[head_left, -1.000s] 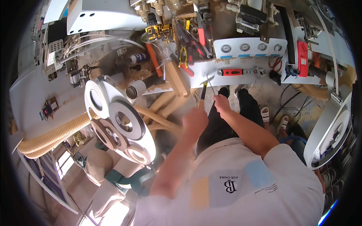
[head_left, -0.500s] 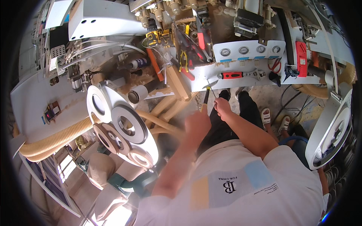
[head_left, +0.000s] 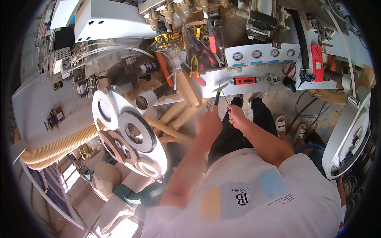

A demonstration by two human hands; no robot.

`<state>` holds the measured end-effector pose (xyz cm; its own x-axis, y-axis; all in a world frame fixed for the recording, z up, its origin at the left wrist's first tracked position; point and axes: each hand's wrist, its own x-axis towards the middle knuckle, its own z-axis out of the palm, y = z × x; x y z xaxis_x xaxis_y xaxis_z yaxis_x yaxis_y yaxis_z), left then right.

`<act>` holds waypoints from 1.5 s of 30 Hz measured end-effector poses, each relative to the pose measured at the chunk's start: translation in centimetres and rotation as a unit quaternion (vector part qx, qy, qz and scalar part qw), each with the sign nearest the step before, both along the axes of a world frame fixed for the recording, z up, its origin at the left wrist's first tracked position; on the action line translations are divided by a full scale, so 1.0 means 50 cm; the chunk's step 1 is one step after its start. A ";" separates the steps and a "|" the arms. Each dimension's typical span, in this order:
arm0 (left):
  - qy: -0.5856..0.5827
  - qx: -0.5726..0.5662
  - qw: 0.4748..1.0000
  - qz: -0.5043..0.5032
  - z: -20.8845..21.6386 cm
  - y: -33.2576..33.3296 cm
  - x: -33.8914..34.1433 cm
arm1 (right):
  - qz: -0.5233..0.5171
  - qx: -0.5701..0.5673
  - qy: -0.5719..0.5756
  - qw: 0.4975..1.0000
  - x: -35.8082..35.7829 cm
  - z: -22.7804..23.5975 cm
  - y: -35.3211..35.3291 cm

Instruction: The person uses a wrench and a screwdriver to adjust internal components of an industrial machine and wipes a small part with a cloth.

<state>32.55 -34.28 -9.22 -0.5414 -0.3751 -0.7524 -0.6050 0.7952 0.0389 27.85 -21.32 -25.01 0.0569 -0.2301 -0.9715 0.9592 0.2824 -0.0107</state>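
Observation:
My left hand (head_left: 208, 123) is closed round the handle of a hammer (head_left: 216, 100), whose small metal head sits at the front edge of the white machine bench. Close by, the fingers of my right hand (head_left: 236, 115) pinch a thin metal rod (head_left: 224, 97). The rod slants up toward the hammer head, and the two overlap in view; whether they touch I cannot tell. Just beyond lies an adjustable wrench (head_left: 274, 79) with a red and black handle on the bench edge (head_left: 222, 75).
A tool tray (head_left: 201, 49) holds pliers and other hand tools, beside a yellow drill (head_left: 162, 39). A wooden block (head_left: 187, 88) juts over the edge. White wheel housings (head_left: 137, 133) stand at left, with ribbed hoses (head_left: 67, 146). Another person's sandalled feet (head_left: 280, 123) are at right.
The hammer and my left hand have shifted up slightly. My right hand has moved a little to the right, still holding the rod.

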 end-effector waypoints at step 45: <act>-0.073 0.027 0.993 0.087 -0.019 -0.023 0.067 | 0.325 -0.108 0.344 0.875 -0.044 0.114 0.124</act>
<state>35.90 -35.45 -10.18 -0.3560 -0.4103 -0.8396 -0.7350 0.6778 -0.0196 25.64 -15.10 -19.34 -0.3364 -0.5487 -0.7653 0.3434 0.6853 -0.6423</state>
